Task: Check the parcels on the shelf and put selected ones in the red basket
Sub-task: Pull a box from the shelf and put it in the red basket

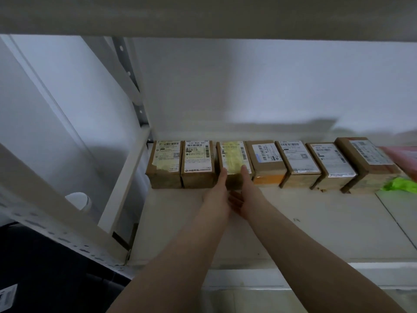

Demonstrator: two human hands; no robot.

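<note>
Several brown cardboard parcels with white shipping labels stand in a row at the back of the white shelf [293, 222]. Both my hands reach to the third parcel from the left [233, 158], which has yellow tape across its label. My left hand [217, 195] holds its front left corner with the thumb on top. At the front right corner my right hand [246, 197] does the same, thumb on top, palm turned up and fingers under the front edge. The red basket is out of view.
Neighbouring parcels [198, 163] [266, 163] stand close on either side. A pink packet [404, 154] and a bright green item [399, 184] lie at the right end. A shelf board runs overhead, and a white upright post [133, 86] stands at the left.
</note>
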